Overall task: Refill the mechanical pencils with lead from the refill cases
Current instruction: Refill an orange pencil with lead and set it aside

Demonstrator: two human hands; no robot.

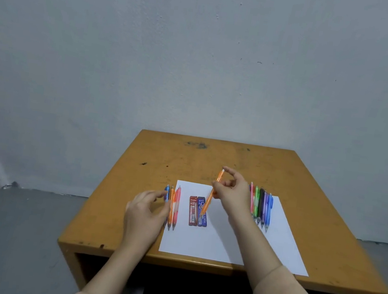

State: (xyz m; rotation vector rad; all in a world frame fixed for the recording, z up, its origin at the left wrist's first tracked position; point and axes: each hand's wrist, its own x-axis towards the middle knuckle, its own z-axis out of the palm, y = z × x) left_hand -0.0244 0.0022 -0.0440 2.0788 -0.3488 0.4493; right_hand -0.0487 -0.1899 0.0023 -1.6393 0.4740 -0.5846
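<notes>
Your right hand (pixel 230 188) has an orange pencil (pixel 208 201); there's a red refill case (pixel 193 211), a blue refill case (pixel 203 220), white paper (pixel 212 243), ochre worktop (pixel 187 155).

Scuffed matt wood desk (pixel 211 156), smooth white paper sheet (pixel 219 244), translucent plastic pencils (pixel 260 205)

You have two refill cases, a red case (pixel 193 211) and a blue case (pixel 203 220), on one sheet of paper (pixel 212 244). You have three pencils in the left row (pixel 176 203). The tightly packed right row (pixel 260 205) has about five. One orange pencil (pixel 208 201) is lifted.
</notes>
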